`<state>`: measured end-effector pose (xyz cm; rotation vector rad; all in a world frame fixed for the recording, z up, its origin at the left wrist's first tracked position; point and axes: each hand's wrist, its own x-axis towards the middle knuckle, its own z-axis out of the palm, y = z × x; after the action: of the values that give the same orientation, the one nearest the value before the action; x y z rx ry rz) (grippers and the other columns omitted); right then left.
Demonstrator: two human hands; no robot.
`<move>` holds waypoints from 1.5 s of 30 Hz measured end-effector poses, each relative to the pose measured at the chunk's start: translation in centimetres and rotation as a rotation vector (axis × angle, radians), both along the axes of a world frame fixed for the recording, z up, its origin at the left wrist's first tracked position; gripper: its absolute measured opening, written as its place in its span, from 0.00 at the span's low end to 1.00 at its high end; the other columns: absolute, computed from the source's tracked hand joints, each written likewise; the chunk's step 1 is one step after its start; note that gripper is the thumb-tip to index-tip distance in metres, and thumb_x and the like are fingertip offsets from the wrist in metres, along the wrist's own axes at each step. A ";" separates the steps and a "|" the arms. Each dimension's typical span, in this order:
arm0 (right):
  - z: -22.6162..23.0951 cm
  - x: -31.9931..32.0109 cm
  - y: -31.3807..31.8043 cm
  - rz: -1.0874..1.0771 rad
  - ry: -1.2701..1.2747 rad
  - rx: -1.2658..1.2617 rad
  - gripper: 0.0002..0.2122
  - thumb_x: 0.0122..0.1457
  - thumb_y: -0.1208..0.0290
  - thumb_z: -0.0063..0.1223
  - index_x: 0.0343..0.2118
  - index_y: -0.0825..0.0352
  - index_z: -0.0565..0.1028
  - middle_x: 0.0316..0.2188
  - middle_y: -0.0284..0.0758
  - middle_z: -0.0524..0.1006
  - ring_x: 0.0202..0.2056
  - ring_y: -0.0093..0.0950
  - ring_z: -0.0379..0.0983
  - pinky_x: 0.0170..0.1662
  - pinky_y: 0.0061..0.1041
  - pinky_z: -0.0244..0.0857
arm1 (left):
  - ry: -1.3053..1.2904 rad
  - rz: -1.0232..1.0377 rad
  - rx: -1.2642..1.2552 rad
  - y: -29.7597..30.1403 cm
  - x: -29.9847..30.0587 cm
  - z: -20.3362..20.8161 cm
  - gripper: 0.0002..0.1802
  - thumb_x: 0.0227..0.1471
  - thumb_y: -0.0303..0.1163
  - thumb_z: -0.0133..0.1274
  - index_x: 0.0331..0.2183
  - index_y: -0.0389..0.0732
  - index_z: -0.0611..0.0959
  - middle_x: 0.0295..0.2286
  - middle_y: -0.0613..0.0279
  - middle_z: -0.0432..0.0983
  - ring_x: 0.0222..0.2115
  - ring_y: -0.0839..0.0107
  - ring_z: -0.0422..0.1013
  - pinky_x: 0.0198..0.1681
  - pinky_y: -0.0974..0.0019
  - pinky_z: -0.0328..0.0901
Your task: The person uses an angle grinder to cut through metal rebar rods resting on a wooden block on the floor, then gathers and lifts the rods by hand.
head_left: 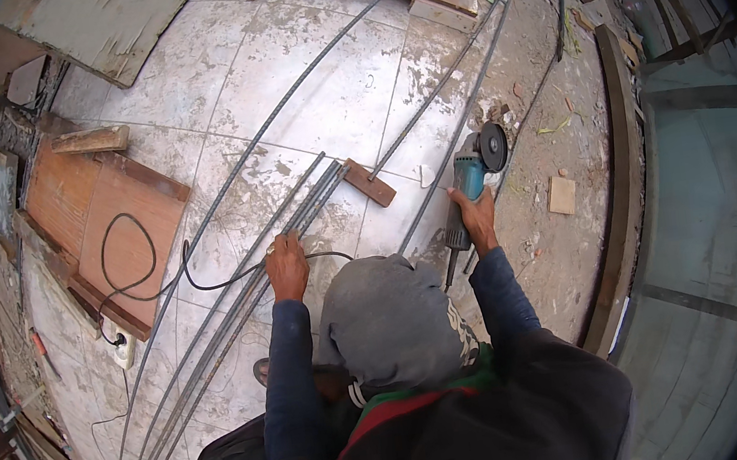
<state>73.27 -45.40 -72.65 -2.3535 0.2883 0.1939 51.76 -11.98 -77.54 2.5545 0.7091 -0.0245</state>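
My right hand (476, 219) is wrapped round the body of a teal and grey angle grinder (470, 179), with its dark disc (494, 147) facing up and away from me. The cord leaves the grinder's rear end, near my knees. My left hand (287, 266) is closed over a bundle of long steel rods (238, 294) on the floor; its fingertips are partly hidden. The rods' far ends lie beside a small reddish-brown wooden block (369, 182). Another ribbed rod (416, 126) ends at that block.
A black cable (151, 257) loops over brown wooden boards (122, 205) to a white socket (123, 350) at left. A long curved rod (272, 118) crosses the tiles. A timber beam (614, 191) edges the rubble at right, near a small square piece (562, 194).
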 end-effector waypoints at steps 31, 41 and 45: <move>-4.6 15.2 33.9 -0.321 0.059 -0.021 0.38 0.52 0.48 0.61 0.52 0.78 0.58 0.49 0.55 0.68 0.52 0.50 0.70 0.54 0.45 0.67 | 0.246 0.441 0.692 17.3 -17.0 9.6 0.06 0.57 0.35 0.55 0.35 0.44 0.79 0.41 0.62 0.74 0.40 0.61 0.73 0.40 0.53 0.64; -3.8 15.0 33.5 -0.256 0.173 -0.035 0.42 0.50 0.42 0.63 0.54 0.75 0.58 0.50 0.49 0.66 0.53 0.45 0.68 0.54 0.43 0.66 | 0.070 0.169 0.516 9.3 -11.9 4.7 0.19 0.54 0.28 0.56 0.48 0.42 0.76 0.53 0.53 0.68 0.54 0.55 0.65 0.52 0.49 0.59; -2.0 13.1 31.3 -0.153 0.092 -0.005 0.41 0.50 0.46 0.64 0.54 0.75 0.58 0.51 0.50 0.65 0.54 0.47 0.66 0.56 0.45 0.62 | -0.050 0.109 0.476 7.0 -8.2 4.4 0.19 0.52 0.28 0.58 0.47 0.40 0.78 0.51 0.52 0.69 0.54 0.55 0.65 0.52 0.52 0.60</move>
<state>86.32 -14.11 -74.65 -2.3193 0.5117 0.2281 43.60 -4.94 -73.16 2.9431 0.9235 0.2743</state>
